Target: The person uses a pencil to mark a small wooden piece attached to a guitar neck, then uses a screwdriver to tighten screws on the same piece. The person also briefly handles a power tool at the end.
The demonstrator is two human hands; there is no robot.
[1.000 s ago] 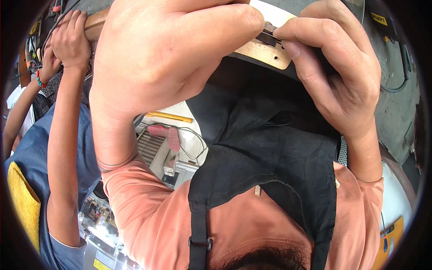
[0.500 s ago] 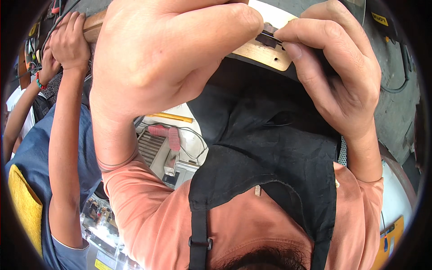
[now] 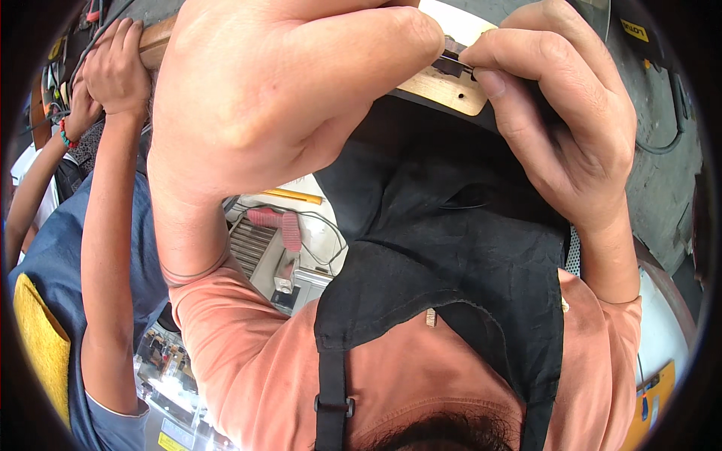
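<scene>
A pale, flat plate (image 3: 440,92) with rounded corners and a small dark hole lies at the top, partly covered by both hands. On it sits a dark brownish block (image 3: 450,68). My left hand (image 3: 278,90) is large and close on the left, its thumb tip by the block; the other fingers curl out of sight, and what they grip is hidden. From the right, my right hand (image 3: 560,98) pinches a thin dark strip (image 3: 468,68) between thumb and forefinger, over the block. A black apron (image 3: 451,218) hangs below the plate.
At the left, another person's arm (image 3: 109,248) reaches up to a wooden bar (image 3: 154,43). Lower down, a white surface holds a yellow pencil-like stick (image 3: 293,196), a pink-red piece (image 3: 289,229) and a thin cable. A dark cable (image 3: 669,146) curves at the right.
My left hand has shifted slightly to the right, its thumb covering a little more of the plate. My right hand keeps its pinch almost in place.
</scene>
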